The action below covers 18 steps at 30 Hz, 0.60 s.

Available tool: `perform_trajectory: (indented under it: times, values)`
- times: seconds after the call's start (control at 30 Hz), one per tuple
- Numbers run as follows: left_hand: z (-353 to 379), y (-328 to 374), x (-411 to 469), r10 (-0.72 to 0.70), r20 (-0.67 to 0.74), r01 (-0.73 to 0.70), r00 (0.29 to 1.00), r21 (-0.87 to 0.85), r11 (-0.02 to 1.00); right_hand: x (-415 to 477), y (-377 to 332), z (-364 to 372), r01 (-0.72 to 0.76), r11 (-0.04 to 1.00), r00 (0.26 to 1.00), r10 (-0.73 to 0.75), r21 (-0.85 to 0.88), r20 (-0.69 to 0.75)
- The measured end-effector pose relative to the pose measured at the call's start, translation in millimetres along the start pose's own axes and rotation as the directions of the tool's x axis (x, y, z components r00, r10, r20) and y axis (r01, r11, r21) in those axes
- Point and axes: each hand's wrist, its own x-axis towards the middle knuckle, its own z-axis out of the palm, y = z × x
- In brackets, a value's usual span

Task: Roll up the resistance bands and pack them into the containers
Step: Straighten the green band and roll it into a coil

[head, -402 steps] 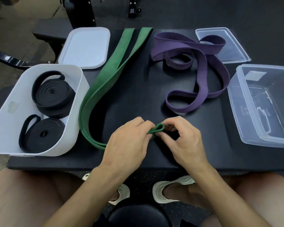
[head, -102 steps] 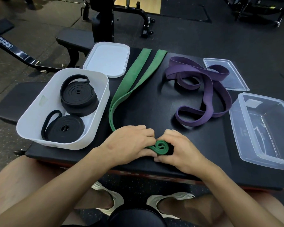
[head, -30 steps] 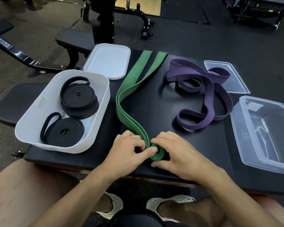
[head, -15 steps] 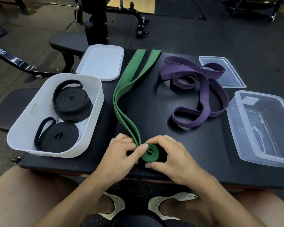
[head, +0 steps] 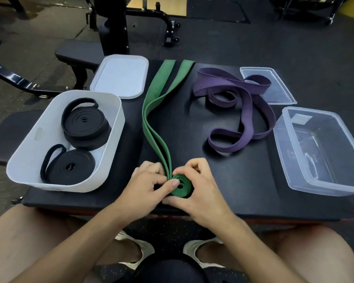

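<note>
Left hand (head: pixel 145 187) and right hand (head: pixel 201 194) — fingers pinching the green band (head: pixel 149 127) coil near the table (head: pixel 243 190) edge

Both forearms reached forward and met near the front edge of the worktop. The left hand (head: pixel 149 186) pressed its thumb on the coil of the green band (head: pixel 183 188), its fingers curled. The right hand (head: pixel 200 193) held the coil between curled fingers and thumb.

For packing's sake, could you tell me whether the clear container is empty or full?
Empty: the clear container shows only its bare floor through the walls, no band inside.
</note>
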Motion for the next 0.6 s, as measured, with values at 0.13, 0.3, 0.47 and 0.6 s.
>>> perform_trajectory:
  times: [0.13, 0.3, 0.47, 0.6]
  values:
    - [-0.7, 2.7, 0.2, -0.009, -0.017, 0.009, 1.0, -0.04, 0.999, -0.2, -2.4, 18.9, 0.018, 0.998, 0.988, -0.027, -0.063, -0.153]
    - [2.1, 1.4, 0.8, -0.026, -0.08, 0.019, 0.996, -0.087, 0.996, -5.1, 0.0, 4.3, -0.095, 0.992, 0.99, 0.102, 0.079, -0.095]
    - [1.9, 2.1, -0.5, -0.029, -0.097, 0.017, 0.995, -0.125, 0.992, -3.1, 3.7, -4.3, 0.011, 0.997, 0.999, -0.014, 0.076, 0.048]
    - [4.9, -1.1, -1.1, -0.016, -0.064, 0.011, 0.998, -0.076, 0.997, -5.2, 6.1, -8.3, 0.053, 0.996, 0.994, -0.059, 0.074, 0.089]
